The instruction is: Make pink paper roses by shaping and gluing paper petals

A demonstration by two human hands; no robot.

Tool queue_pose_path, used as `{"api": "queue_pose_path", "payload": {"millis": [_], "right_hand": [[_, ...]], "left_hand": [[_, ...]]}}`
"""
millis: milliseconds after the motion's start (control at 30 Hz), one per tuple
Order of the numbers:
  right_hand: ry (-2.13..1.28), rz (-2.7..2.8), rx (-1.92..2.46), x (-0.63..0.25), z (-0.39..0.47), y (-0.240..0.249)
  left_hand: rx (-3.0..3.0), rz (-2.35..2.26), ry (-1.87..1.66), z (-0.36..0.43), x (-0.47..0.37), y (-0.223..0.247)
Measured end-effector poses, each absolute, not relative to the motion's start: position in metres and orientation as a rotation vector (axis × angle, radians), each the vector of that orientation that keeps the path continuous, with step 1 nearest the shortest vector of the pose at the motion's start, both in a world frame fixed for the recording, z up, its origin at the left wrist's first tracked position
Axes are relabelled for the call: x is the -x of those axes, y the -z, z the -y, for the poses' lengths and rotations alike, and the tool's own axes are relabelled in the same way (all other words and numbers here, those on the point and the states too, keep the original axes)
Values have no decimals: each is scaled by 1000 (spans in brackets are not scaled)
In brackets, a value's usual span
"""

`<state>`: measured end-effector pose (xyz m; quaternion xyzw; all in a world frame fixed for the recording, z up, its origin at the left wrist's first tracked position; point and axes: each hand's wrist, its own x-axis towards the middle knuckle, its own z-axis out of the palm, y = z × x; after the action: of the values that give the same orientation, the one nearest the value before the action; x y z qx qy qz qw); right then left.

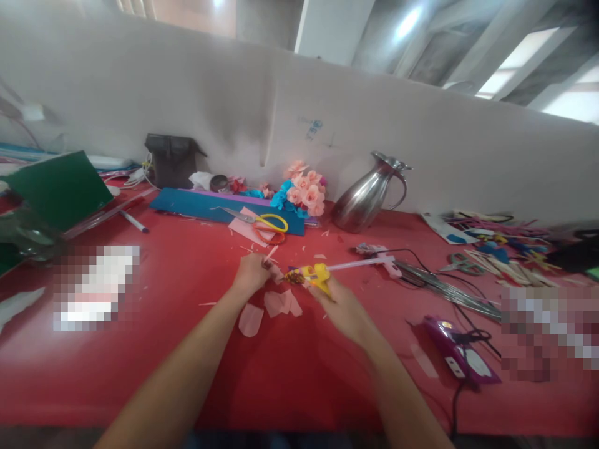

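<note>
My left hand (251,273) is closed on a small pink paper piece (275,272) over the middle of the red table. Close to its right, my right hand (340,307) grips a yellow glue gun (319,278), whose nozzle end points left toward the pink paper. A clear glue stick (358,264) extends to the right from the back of the gun. Below the hands lie loose pink paper pieces (282,302) and a rounded pink petal (251,320). Whether nozzle and paper touch is too small to tell.
Behind the hands, yellow-handled scissors (269,221) rest on pink and blue sheets (196,206). Paper flowers (306,190) and a steel jug (367,196) stand by the wall. At right are wires (444,290) and a purple power strip (461,355) with black cords.
</note>
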<state>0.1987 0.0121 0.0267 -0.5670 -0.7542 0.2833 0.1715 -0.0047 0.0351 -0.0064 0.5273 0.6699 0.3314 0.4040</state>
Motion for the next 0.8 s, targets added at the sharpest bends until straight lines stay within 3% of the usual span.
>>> {"api": "queue_pose_path", "payload": {"millis": [467,800], "right_hand": [[-530,2160,1810,-195,-10,-34],[-665,2210,1706,-191,-2,-32]], "left_hand": [[-1369,-1747,-831,-38,6,10],[-1446,-1803,-777,-41,8,17]]}}
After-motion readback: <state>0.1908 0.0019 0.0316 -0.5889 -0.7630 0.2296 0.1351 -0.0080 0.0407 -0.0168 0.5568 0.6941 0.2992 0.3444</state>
